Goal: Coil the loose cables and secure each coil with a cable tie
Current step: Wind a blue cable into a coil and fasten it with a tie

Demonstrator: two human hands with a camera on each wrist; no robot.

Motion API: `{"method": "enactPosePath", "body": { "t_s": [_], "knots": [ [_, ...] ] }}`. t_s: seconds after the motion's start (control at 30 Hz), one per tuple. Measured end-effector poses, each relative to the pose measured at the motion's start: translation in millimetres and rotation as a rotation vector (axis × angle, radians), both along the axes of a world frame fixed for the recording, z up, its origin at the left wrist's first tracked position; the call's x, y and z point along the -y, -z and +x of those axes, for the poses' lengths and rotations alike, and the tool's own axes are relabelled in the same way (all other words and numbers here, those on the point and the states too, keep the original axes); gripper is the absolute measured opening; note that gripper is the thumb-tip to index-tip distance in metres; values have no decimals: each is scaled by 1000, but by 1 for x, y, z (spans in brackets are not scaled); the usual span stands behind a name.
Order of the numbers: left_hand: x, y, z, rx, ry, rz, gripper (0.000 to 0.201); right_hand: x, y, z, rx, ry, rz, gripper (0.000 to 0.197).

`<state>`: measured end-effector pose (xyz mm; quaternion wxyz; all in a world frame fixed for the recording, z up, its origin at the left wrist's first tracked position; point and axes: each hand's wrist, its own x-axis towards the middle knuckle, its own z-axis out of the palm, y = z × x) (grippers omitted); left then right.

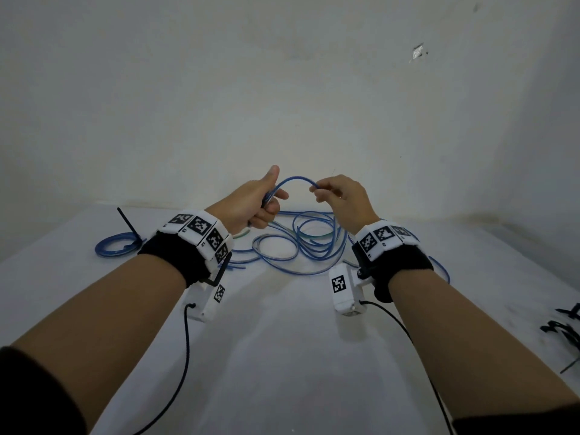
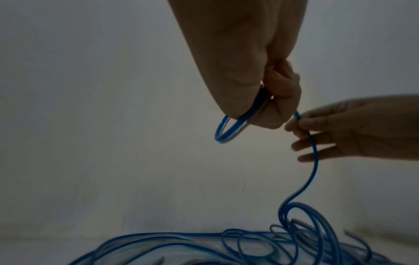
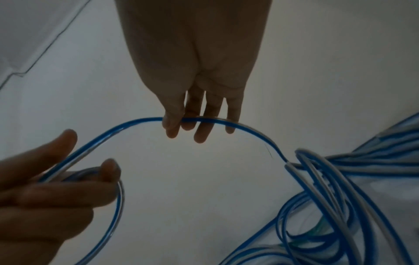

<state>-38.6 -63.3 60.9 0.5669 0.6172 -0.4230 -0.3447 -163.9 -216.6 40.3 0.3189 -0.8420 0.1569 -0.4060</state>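
White table [image 1: 282, 356], pale wall [image 1: 282, 89], blue cables [image 1: 310, 243], black ties [image 1: 565, 331]

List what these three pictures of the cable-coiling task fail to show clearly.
- Loop count in the left hand: head view, fingers cover the blue cable.
- Black cable ties: head view, cut by the right edge and blurred.
- Loose cable pile: left wrist view, cut by the bottom edge, blurred.
- Right hand grip: right wrist view, dark.

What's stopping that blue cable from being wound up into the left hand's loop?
No separate object does. The blue cable runs freely from the right hand to the left hand, but its slack lies in a tangled pile on the table.
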Motion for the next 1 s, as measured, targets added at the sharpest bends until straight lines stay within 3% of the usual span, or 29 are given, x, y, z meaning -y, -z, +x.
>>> {"method": "enactPosePath", "body": {
  "t_s": [0.13, 0.27, 0.37, 0.47, 0.53, 0.67, 0.77, 0.9, 1.0],
  "knots": [
    [-4, 2, -5, 187, 54, 38, 47, 4, -16, -5, 9, 30, -169, 20],
    [-1, -3, -17, 194, 157, 6, 48, 1, -35, -2, 90, 12, -196, 23],
    [1, -12, -28, 159, 160, -111, 51, -8, -41, 0, 195, -42, -5, 19],
    [3, -22, -33, 130, 48, -239, 53, -19, -39, -1, 310, -126, 276, 13],
    [5, -24, -31, 66, 19, -290, 56, -24, -34, -1, 272, -149, 354, 16],
    [5, -24, -23, -248, 146, -347, 57, -26, -22, -1, 148, -144, 381, 17],
    [0, -24, -20, -383, 206, -397, 52, -25, -14, -2, 54, -150, 335, 22],
    [-3, -31, -16, -520, 245, -504, 55, -21, 1, -5, -38, -77, 212, 7],
    [-2, -36, -15, -546, 239, -536, 49, -19, 8, -5, 14, 39, 260, 13]
  ]
}}
